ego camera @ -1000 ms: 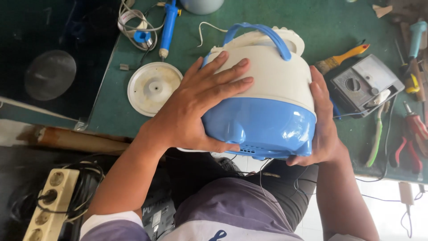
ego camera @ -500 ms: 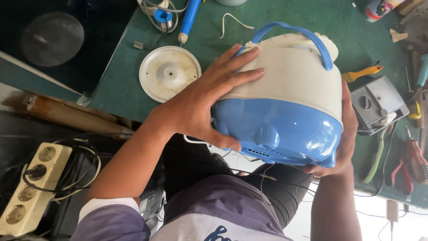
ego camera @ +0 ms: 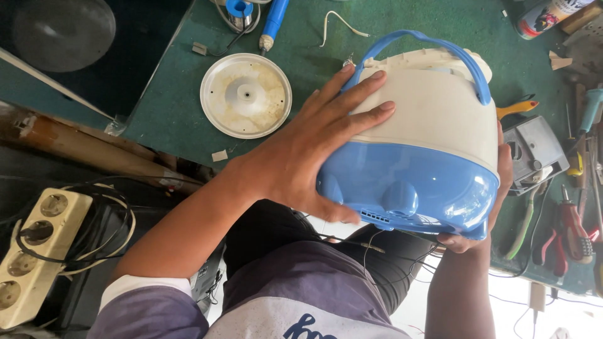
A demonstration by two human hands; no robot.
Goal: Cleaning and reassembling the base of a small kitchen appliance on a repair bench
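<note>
Rounded white-and-blue plastic rice cooker body with an arched blue carry handle, tipped on its side over the near edge of the green worktop and above the person's lap, blue base toward the camera. Left hand flat against the cooker's left flank, fingers spread across the white shell, thumb on the blue base. Right hand cups the cooker's far right side and underside, mostly hidden behind it; only fingertips show, pressed to the shell. Thin wires trail from under the cooker. Left of the cooker, a round white stained plastic disc lies flat on the worktop, apart from it. Beyond the disc, a blue-handled soldering iron. Right of the cooker, a grey box-shaped meter, then red-handled pliers. Far left of the cooker, below the worktop, a cream power strip with black cable looped round it
</note>
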